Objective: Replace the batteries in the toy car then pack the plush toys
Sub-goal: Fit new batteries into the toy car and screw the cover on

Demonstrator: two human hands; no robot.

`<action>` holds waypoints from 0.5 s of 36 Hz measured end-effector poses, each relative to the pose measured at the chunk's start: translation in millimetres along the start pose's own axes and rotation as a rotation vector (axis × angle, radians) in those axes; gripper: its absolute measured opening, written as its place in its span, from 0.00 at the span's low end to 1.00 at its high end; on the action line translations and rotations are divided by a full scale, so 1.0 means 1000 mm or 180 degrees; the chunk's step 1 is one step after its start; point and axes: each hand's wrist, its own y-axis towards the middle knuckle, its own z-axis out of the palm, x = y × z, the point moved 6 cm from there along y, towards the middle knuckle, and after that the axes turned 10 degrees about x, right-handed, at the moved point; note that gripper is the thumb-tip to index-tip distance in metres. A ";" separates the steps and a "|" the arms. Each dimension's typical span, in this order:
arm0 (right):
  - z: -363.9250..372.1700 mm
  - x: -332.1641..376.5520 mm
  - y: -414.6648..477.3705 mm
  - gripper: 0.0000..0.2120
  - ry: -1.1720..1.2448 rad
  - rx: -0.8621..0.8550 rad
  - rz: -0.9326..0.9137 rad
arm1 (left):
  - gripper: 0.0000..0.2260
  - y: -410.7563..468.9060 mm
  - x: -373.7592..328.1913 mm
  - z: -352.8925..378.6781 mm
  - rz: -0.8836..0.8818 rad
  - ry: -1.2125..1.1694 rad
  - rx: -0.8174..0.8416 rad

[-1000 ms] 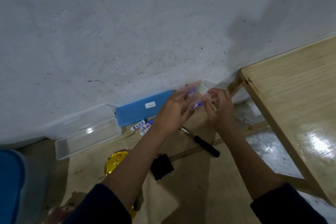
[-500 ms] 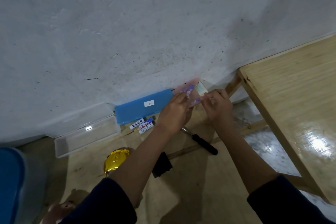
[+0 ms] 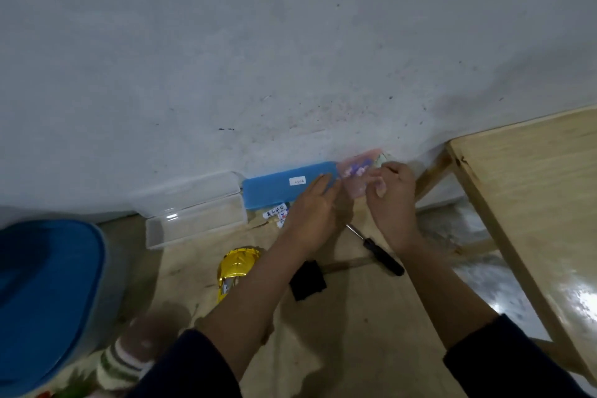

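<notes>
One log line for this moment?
left hand and right hand: both hold pink packet | toy car: on floor, untouched | screwdriver: on floor

A single view looks out from the person's head, tilted forward and down toward the foot of the wall point(image 3: 290, 42). It sits close above the floor point(image 3: 129, 236), within arm's reach.

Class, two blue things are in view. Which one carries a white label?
The flat blue case against the wall, beside the left hand. The big blue lid at the far left shows no label.
</notes>
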 end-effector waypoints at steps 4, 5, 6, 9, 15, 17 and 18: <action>0.037 0.046 -0.008 0.06 0.0099 0.0628 -0.0610 | 0.21 -0.054 0.033 -0.005 -0.0373 0.0002 -0.0231; 0.046 0.056 -0.010 0.06 0.0156 0.0838 -0.0784 | 0.20 -0.065 0.040 -0.004 -0.0417 -0.0047 -0.0263; 0.054 0.064 -0.012 0.07 0.0187 0.1048 -0.0910 | 0.20 -0.077 0.046 -0.003 -0.0482 -0.0102 -0.0309; 0.078 0.078 -0.017 0.08 0.0216 0.1507 -0.0982 | 0.19 -0.116 0.060 -0.003 -0.0856 -0.0196 -0.0497; 0.099 0.077 -0.020 0.11 -0.0083 0.1739 -0.0779 | 0.33 -0.174 0.072 0.020 -0.1722 -0.0067 0.0043; 0.101 0.075 -0.022 0.12 -0.0106 0.1762 -0.0650 | 0.37 -0.185 0.071 0.031 -0.1939 -0.0060 0.0286; 0.102 0.073 -0.025 0.12 -0.0115 0.1754 -0.0578 | 0.39 -0.189 0.071 0.036 -0.2049 -0.0129 0.0358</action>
